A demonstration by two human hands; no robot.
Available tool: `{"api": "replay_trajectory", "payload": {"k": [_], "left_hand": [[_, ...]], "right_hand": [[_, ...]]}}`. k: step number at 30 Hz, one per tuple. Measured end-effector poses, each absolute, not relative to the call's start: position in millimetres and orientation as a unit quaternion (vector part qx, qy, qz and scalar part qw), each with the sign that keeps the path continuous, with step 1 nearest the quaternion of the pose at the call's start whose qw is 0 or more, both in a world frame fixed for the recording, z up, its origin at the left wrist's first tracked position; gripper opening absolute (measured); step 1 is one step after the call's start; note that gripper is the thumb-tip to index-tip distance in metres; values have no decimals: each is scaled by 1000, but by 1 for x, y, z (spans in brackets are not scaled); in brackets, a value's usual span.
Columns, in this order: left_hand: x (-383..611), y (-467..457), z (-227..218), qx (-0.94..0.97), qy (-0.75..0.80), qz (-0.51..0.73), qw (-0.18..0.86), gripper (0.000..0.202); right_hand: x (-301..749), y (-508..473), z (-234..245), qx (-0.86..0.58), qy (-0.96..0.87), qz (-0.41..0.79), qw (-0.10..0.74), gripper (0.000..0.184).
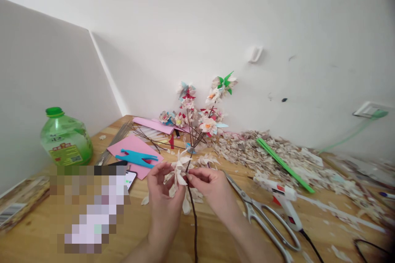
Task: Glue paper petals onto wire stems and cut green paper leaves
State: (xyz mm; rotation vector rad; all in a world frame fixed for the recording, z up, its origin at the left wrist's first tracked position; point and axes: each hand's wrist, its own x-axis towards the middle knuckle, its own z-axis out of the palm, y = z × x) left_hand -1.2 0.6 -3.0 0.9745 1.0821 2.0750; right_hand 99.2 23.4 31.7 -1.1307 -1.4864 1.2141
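A white flower with long pale petals [180, 168] is held upright near the table's front. My left hand [165, 191] closes around its left side, thumb and fingers against the petals. From the right, my right hand [208, 185] pinches at the flower's dark brown stem [194, 224], its fingertips touching the petals' edge. The stem runs down past both hands toward me. Right behind stands a bunch of handmade flowers [208, 125] on thin brown stems, with white, red, blue and green petals. Loose pale petals [187, 205] lie under my hands.
Silver scissors [262, 213] and a white glue gun [284, 199] lie to the right. Behind them are a heap of dried petals [240, 148] and green strips [284, 164]. At left are a green bottle [66, 139], pink paper [135, 148], blue felt pieces [135, 157] and a phone [131, 181].
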Motion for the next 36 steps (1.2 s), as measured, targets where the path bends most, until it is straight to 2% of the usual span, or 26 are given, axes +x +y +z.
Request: {"api": "replay_trajectory", "payload": {"k": [5, 10, 15, 19, 22, 27, 36], "left_hand": [[-2, 2, -4, 392, 407, 772, 293, 41], [-3, -1, -7, 407, 423, 741, 327, 43], [2, -4, -8, 410, 467, 612, 489, 29], [11, -10, -5, 441, 415, 492, 625, 34], [19, -14, -7, 437, 380, 436, 688, 36], [27, -15, -17, 404, 387, 402, 725, 36], [27, -19, -20, 382, 367, 381, 758, 30]], "right_hand": [[102, 25, 37, -465, -576, 496, 453, 28], [113, 34, 35, -442, -539, 510, 505, 27], [124, 37, 30, -434, -476, 535, 547, 25], [135, 33, 31, -443, -427, 545, 569, 27], [144, 29, 31, -447, -397, 544, 588, 29], [151, 22, 27, -457, -392, 526, 600, 33], [152, 14, 20, -456, -347, 554, 604, 24]]}}
